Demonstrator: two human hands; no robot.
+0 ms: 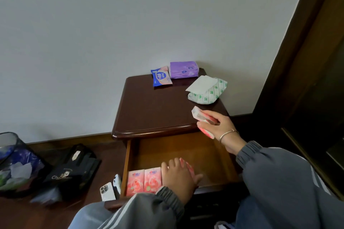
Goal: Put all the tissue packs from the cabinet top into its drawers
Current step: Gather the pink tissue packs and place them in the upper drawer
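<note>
Left hand (177, 177): over pack (187, 166) inside drawer (204, 152), grip unclear
Right hand (218, 126): grips 2nd pack (197, 116) above drawer's right side

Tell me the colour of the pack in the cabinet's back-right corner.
The pack is purple; head view.

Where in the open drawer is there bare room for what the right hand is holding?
The drawer floor is bare beyond the two pink packs and the left hand, which grips a third pack, back to the cabinet front, and along the right wall. The front left corner is crowded.
</note>
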